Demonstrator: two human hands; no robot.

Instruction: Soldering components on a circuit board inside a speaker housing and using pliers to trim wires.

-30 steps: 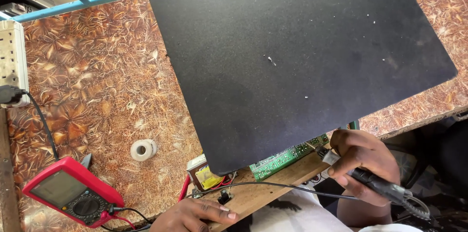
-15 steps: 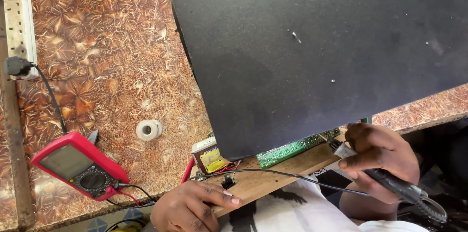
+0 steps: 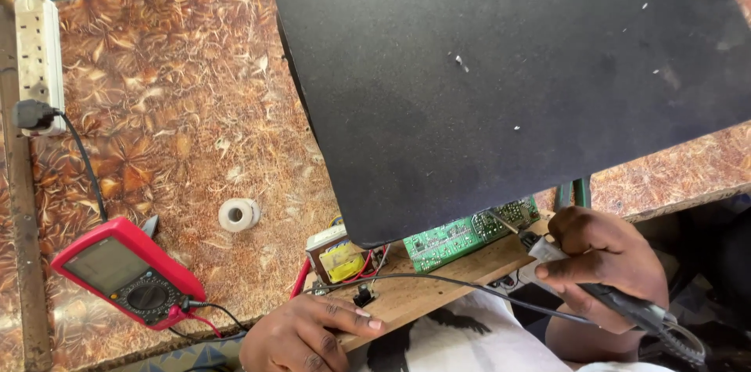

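Observation:
My right hand [image 3: 598, 262] grips a soldering iron [image 3: 618, 301], its thin metal tip touching a green circuit board [image 3: 469, 233]. The board lies on a wooden plank [image 3: 446, 282], partly hidden under a large black panel [image 3: 508, 75]. My left hand [image 3: 301, 334] rests flat on the near edge of the plank, fingers next to a small black component [image 3: 362, 294]. A small transformer with a yellow label [image 3: 338, 256] and red wires sits at the plank's left end. A black cable [image 3: 469, 287] runs across the plank toward the iron.
A red multimeter [image 3: 125, 272] with leads lies at the lower left on the patterned brown tabletop [image 3: 180, 122]. A small white reel [image 3: 237, 214] sits near it. A white power strip [image 3: 37, 51] with a black plug is at the left edge.
The view has shifted so everything sits a little further right and up. My left hand has come further into view on the plank. The iron tip stays at the green board.

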